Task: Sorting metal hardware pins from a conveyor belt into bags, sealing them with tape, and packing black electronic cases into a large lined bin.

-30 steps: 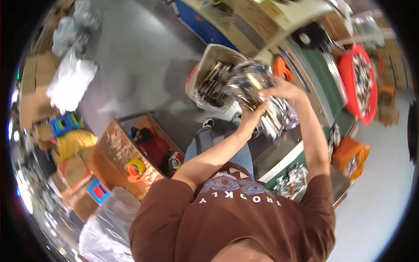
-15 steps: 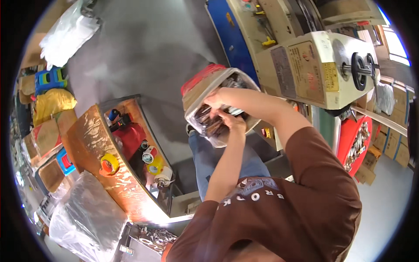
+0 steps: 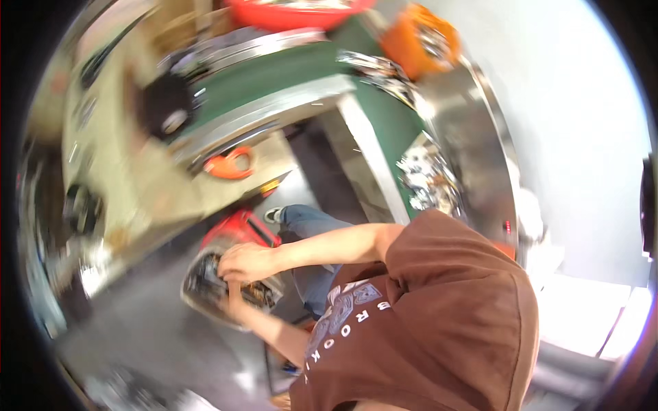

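A container with a pale liner (image 3: 188, 288) stands low on the grey floor at the left, full of dark and shiny thin pieces (image 3: 259, 294) that look like metal. Over its opening, my right hand (image 3: 247, 262) reaches in with bent fingers; whatever they grip is hidden. Just below it is my left hand (image 3: 234, 296), inside the container among the pieces, its fingers covered and blurred. The two hands nearly touch. A red object (image 3: 248, 227) lies against the container's far side, close to my leg.
A green-topped workbench (image 3: 274, 85) carries heaps of shiny metal pieces (image 3: 430, 179) and an orange basket (image 3: 421, 44). Behind it sits a red basin (image 3: 301, 15). The beige machine (image 3: 154, 181) stands at left, with an orange ring-shaped object (image 3: 231, 164) near its base.
My view has swung to the right, from the wooden drawer and floor to the green bench. The container now appears lower left, with both hands still at it.
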Tool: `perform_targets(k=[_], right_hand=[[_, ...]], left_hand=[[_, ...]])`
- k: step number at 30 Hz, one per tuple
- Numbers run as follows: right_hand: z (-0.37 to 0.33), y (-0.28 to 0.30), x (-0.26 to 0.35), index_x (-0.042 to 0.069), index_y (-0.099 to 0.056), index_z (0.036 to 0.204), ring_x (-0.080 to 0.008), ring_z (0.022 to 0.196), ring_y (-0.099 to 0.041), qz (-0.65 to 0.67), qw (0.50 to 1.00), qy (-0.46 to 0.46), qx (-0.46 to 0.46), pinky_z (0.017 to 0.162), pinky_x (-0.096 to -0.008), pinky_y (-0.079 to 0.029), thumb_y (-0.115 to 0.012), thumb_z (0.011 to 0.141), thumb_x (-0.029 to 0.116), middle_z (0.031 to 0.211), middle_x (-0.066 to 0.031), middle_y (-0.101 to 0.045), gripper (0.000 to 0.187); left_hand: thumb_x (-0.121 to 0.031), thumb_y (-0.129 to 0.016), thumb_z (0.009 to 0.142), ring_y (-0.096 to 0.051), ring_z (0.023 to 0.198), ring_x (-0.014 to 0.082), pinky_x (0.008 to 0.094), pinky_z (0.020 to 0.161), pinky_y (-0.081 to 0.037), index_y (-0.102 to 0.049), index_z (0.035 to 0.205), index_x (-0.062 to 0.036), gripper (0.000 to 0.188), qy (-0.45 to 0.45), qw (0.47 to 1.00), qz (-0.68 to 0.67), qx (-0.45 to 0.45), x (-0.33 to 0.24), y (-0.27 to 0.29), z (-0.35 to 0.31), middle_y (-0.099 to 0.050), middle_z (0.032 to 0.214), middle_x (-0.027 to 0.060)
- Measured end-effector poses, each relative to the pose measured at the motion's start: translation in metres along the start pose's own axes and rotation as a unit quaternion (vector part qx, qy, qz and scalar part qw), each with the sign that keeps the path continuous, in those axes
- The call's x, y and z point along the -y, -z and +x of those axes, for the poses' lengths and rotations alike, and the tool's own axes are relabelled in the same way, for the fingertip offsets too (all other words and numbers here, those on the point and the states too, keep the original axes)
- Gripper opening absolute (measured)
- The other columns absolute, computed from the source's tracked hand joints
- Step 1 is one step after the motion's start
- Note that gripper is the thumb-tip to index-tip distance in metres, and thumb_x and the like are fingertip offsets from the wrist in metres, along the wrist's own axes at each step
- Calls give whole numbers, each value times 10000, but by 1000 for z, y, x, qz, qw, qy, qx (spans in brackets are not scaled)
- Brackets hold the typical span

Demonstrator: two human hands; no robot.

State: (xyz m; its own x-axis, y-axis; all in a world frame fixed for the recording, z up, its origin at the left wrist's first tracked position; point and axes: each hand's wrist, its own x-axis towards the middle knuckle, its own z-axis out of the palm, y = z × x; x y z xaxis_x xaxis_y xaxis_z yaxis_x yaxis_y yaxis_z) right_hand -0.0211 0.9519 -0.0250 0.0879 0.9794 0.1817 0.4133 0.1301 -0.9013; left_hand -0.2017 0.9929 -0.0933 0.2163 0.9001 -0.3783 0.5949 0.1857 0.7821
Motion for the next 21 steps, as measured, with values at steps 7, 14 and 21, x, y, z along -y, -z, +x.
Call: perform_targets(k=[7,14,21], right_hand=[[-369,142,-109,36,-608,918,-155,694,-610,-42,630,-525,-571,630,-294,-489,-532,783,63,763,-89,-639,157],[-629,172,-89,52,-616,948,-326,815,-609,-101,334,-685,-640,716,-396,-472,-507,803,210,835,-151,-641,241],[-692,290,-146,66,-556,1020,-330,985,-545,-409,473,-586,-516,813,-404,-456,-459,765,44,1109,-152,-534,273]], left_hand=[[-247,-522,862,-485,1040,232,340,857,-447,-436,1186,22,429,135,883,-443,70,-95,-81,-25,-464,1210,132],[-181,-582,825,-556,855,206,322,783,-449,-507,1132,-21,354,-72,888,-29,453,-179,-337,-176,-577,956,93],[-238,-667,725,-433,1071,343,425,920,-339,-466,1138,21,528,-608,584,293,450,-118,-540,-373,-484,1135,194]])
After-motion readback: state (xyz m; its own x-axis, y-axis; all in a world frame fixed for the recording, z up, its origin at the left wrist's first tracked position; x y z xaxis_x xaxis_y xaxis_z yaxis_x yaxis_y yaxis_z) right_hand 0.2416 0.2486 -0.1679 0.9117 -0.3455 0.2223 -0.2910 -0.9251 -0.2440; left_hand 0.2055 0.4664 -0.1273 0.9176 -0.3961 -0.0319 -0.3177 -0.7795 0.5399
